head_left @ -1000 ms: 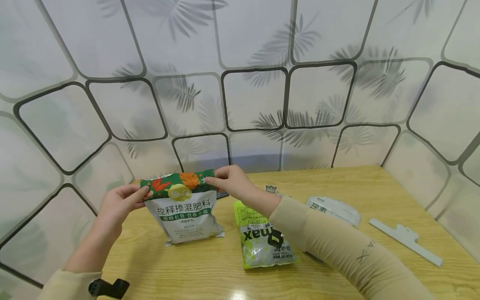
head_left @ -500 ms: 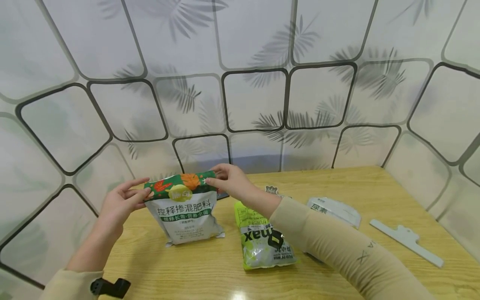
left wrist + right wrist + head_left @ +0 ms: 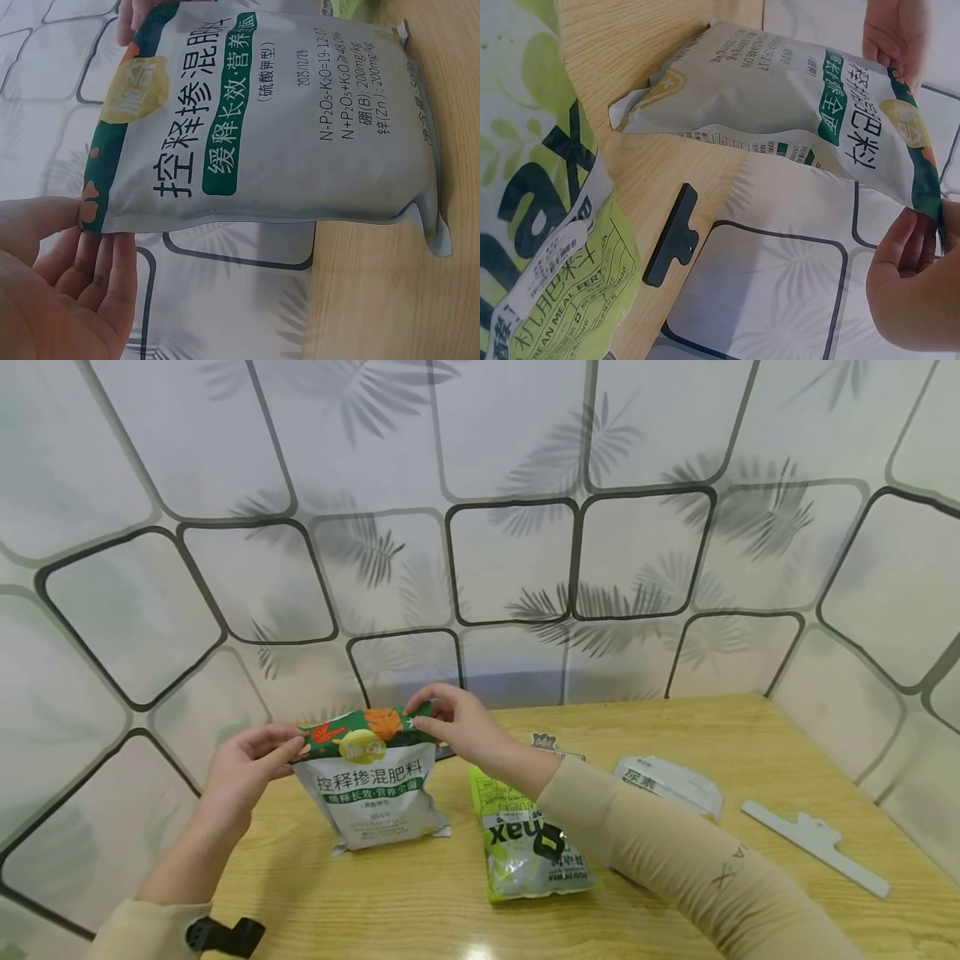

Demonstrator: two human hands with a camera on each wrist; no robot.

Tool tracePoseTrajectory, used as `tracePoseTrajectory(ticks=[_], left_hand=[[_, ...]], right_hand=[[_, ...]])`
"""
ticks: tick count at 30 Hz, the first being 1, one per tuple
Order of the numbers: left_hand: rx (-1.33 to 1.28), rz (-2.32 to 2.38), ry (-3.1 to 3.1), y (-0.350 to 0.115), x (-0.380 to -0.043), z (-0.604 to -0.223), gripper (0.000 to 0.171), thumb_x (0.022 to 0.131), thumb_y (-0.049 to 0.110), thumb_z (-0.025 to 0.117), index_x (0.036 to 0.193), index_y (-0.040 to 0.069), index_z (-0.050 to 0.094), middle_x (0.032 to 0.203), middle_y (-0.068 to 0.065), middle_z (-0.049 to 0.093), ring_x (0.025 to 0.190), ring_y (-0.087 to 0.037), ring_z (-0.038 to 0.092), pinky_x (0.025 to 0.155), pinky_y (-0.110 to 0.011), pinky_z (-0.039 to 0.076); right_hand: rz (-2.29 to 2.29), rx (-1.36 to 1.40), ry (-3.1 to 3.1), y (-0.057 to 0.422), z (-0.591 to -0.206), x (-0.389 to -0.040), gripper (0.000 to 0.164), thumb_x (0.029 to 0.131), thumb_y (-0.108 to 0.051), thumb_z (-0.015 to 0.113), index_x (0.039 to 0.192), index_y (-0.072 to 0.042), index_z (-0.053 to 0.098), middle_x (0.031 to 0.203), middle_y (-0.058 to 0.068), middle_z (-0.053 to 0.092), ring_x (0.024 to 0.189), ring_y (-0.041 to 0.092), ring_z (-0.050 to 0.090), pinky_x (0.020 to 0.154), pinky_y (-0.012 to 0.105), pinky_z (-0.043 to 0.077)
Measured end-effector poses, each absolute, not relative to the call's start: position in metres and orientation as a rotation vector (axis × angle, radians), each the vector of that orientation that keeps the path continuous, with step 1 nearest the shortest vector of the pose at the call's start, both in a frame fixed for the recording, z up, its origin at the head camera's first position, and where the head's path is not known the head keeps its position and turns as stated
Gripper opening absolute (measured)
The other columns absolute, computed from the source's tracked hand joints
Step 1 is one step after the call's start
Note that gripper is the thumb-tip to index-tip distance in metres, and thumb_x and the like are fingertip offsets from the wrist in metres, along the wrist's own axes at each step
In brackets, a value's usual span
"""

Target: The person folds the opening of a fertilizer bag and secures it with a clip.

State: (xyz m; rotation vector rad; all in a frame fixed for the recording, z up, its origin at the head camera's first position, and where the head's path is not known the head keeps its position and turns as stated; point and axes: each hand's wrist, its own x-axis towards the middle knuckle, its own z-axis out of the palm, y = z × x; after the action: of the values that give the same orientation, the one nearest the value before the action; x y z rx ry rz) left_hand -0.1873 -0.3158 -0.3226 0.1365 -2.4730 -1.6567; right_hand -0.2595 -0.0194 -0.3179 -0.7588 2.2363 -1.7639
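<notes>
A white fertilizer bag [image 3: 378, 810] with a green, leaf-printed top band stands upright on the wooden table, its front turned to me. My left hand [image 3: 243, 772] pinches the band's left end, thumb in front and fingers behind, as the left wrist view shows with that hand [image 3: 71, 289] at the corner. At the opposite end, my right hand [image 3: 468, 731] pinches the top corner between thumb and fingers. From the right wrist, the hand [image 3: 911, 281] has its fingers at the bag's upper edge, and the bag's side fold shows.
Right of it lies a lime-green and silver bag [image 3: 525, 864], partly under my right forearm. Farther right are a white bag [image 3: 663, 781] and a long pale grey clip [image 3: 817, 847]. A black clip [image 3: 671, 236] lies behind the upright bag. A patterned curtain [image 3: 510, 560] closes off the back.
My left fingers lift off straight, then bend again at the corner, slightly farther right. The right index finger shifts left along the top edge. The bag stays in place.
</notes>
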Motion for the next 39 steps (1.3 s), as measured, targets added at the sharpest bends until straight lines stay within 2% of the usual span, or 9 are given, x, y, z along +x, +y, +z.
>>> tracePoseTrajectory(ticks=[2,5,10,19,23,31,35,39], left_hand=[[0.152,-1.664,-2.479,-0.316,-0.187,-0.323,0.019,0.106,0.022,0.069,0.096,0.036,0.077,0.088,0.031,0.068,0.085,0.008,0.066,0.077,-0.017,0.061],[0.155,-1.673,-2.479,-0.316,-0.187,-0.323,0.016,0.106,0.023,0.069,0.099,0.034,0.078,0.09,0.032,0.068,0.086,0.008,0.066,0.079,-0.017,0.061],[0.138,-1.661,-2.49,-0.317,-0.186,-0.325,0.011,0.107,0.025,0.068,0.106,0.028,0.079,0.092,0.033,0.067,0.089,0.009,0.065,0.08,-0.016,0.061],[0.12,-1.698,-2.461,-0.317,-0.183,-0.329,0.016,0.109,0.029,0.064,0.106,0.03,0.08,0.094,0.032,0.069,0.089,0.008,0.068,0.08,-0.016,0.062],[0.099,-1.711,-2.45,-0.317,-0.181,-0.332,0.019,0.11,0.031,0.062,0.11,0.025,0.08,0.094,0.029,0.071,0.087,0.006,0.07,0.079,-0.016,0.062],[0.123,-1.725,-2.459,-0.319,-0.181,-0.335,0.024,0.11,0.031,0.061,0.12,0.018,0.078,0.092,0.029,0.071,0.085,0.005,0.072,0.08,-0.017,0.062],[0.122,-1.715,-2.469,-0.319,-0.18,-0.336,0.022,0.109,0.032,0.063,0.119,0.022,0.079,0.096,0.032,0.069,0.087,0.006,0.072,0.081,-0.016,0.062],[0.134,-1.685,-2.495,-0.32,-0.181,-0.338,0.016,0.107,0.031,0.068,0.116,0.026,0.079,0.098,0.033,0.067,0.088,0.007,0.07,0.082,-0.016,0.061]], right_hand=[[-1.749,-0.768,2.255,-0.019,-0.319,-0.26,0.018,0.107,-0.009,0.064,0.123,-0.008,0.073,0.103,0.007,0.069,0.075,0.016,0.055,0.067,0.025,0.052],[-1.738,-0.769,2.276,-0.018,-0.32,-0.26,0.018,0.107,-0.01,0.065,0.121,-0.007,0.076,0.115,0.01,0.072,0.076,0.012,0.058,0.069,0.025,0.055],[-1.726,-0.761,2.287,-0.018,-0.322,-0.261,0.02,0.106,-0.012,0.066,0.122,-0.007,0.077,0.116,0.013,0.074,0.078,0.012,0.06,0.07,0.024,0.055],[-1.696,-0.731,2.288,-0.015,-0.326,-0.264,0.022,0.107,-0.016,0.067,0.124,-0.008,0.078,0.128,0.011,0.075,0.089,0.011,0.067,0.075,0.026,0.059],[-1.695,-0.723,2.282,-0.013,-0.326,-0.263,0.023,0.107,-0.018,0.067,0.125,-0.007,0.078,0.128,0.011,0.075,0.097,0.013,0.07,0.081,0.028,0.062],[-1.715,-0.704,2.251,-0.013,-0.327,-0.265,0.024,0.108,-0.02,0.066,0.124,-0.007,0.078,0.124,0.011,0.076,0.091,0.011,0.067,0.083,0.029,0.062],[-1.704,-0.703,2.239,-0.011,-0.327,-0.264,0.025,0.108,-0.02,0.066,0.126,-0.007,0.077,0.125,0.011,0.075,0.095,0.012,0.068,0.083,0.03,0.062],[-1.686,-0.699,2.238,-0.009,-0.329,-0.264,0.025,0.106,-0.02,0.068,0.128,-0.01,0.076,0.117,0.009,0.076,0.092,0.011,0.068,0.082,0.029,0.062]])
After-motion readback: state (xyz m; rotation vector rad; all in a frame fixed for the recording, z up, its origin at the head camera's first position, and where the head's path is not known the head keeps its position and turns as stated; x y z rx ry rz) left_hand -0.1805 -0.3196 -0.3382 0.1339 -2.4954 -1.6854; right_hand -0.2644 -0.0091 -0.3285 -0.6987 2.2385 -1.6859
